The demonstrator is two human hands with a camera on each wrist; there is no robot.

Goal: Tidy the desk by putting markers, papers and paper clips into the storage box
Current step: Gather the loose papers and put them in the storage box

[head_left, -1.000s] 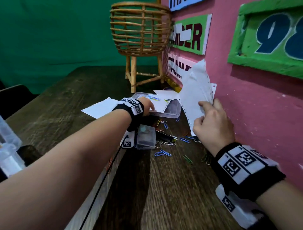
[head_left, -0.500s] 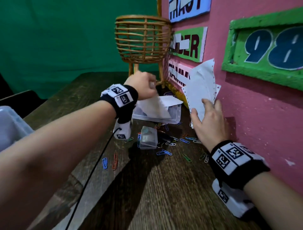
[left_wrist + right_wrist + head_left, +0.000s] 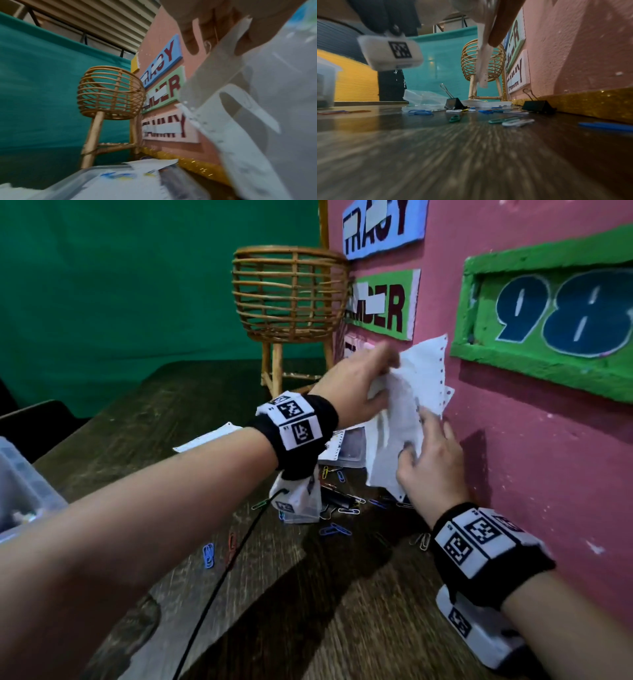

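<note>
My right hand (image 3: 423, 440) holds a stack of white perforated papers (image 3: 423, 371) upright against the pink wall. My left hand (image 3: 385, 374) pinches another white sheet (image 3: 228, 56) and brings it onto that stack. The left wrist view shows its fingers (image 3: 211, 31) curled round the sheet's edge. Below the hands, the clear storage box (image 3: 351, 448) sits on the desk, mostly hidden, with paper in it (image 3: 120, 181). Coloured paper clips (image 3: 337, 529) lie scattered on the wooden desk (image 3: 308, 594). In the right wrist view the papers (image 3: 483, 65) hang from my finger.
A wicker basket on legs (image 3: 291, 299) stands at the back beside the wall. One loose sheet (image 3: 205, 438) lies left of the box. Two black binder clips (image 3: 453, 104) and a small clear case (image 3: 303, 510) sit among the clips. A clear container (image 3: 17, 484) is at the left edge.
My left hand lifted a sheet from the storage box, up and to the right, until it met the stack in my right hand. The right hand barely moved.
</note>
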